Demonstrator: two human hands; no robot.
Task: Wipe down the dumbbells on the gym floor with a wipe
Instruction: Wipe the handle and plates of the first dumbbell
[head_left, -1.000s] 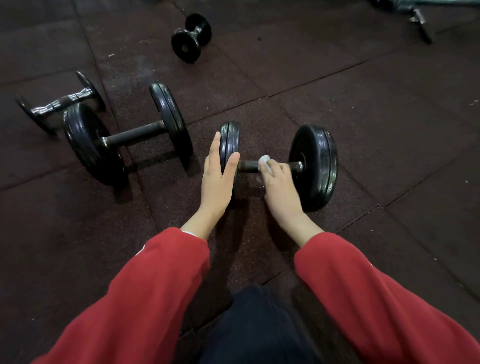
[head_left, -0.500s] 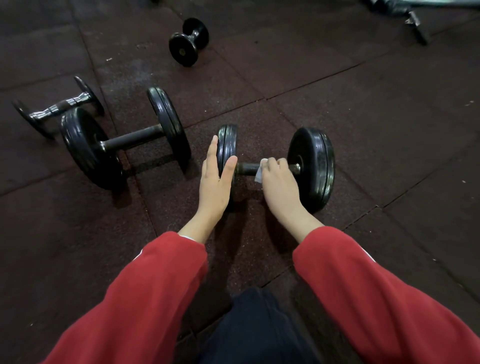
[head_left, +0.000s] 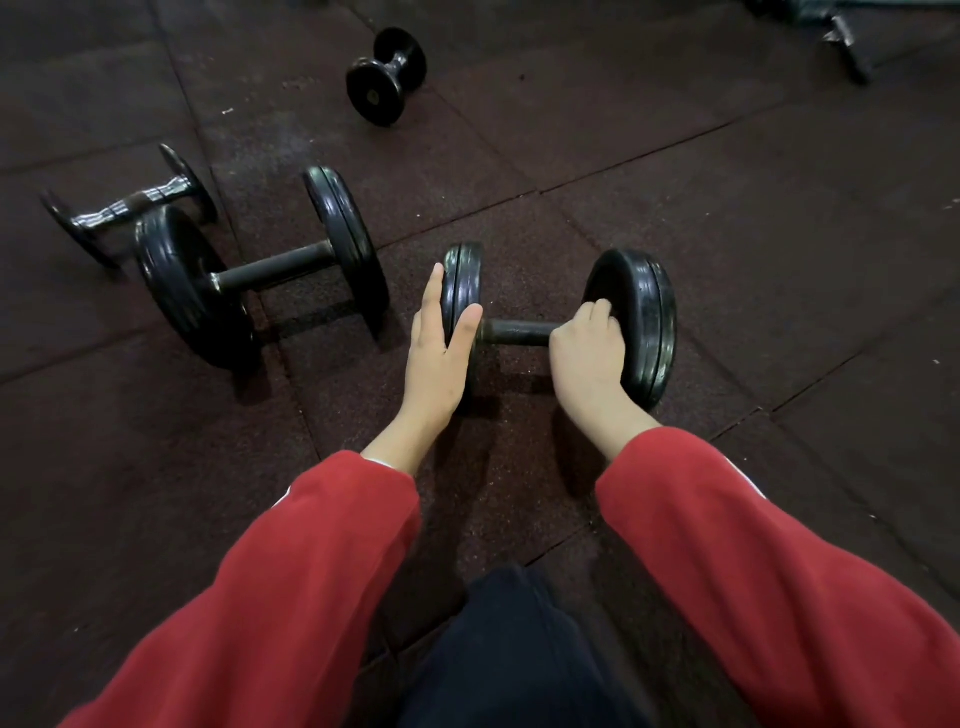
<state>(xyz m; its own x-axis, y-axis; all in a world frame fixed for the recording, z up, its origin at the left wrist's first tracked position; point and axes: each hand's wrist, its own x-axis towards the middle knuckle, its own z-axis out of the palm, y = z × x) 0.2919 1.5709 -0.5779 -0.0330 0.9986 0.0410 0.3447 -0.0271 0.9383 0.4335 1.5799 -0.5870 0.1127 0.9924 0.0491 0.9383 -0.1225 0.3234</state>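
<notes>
On the dark rubber-tiled gym floor (head_left: 727, 218), bare tiles lie right of the black plate dumbbell (head_left: 644, 322). Left hand (head_left: 441, 348), fingers straight, presses its left plate. Right hand (head_left: 589, 353) curls round the bar's right end; the wipe cannot be seen. A larger black dumbbell (head_left: 270, 270) lies near, left.

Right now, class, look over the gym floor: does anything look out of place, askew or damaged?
Nothing looks damaged or spilled. The dumbbells lie scattered at different angles rather than racked: a small one far off, a chrome-handled one touching or overlapping the big dumbbell at left. The left hand steadies the near dumbbell; the right hand works its right end.
</notes>
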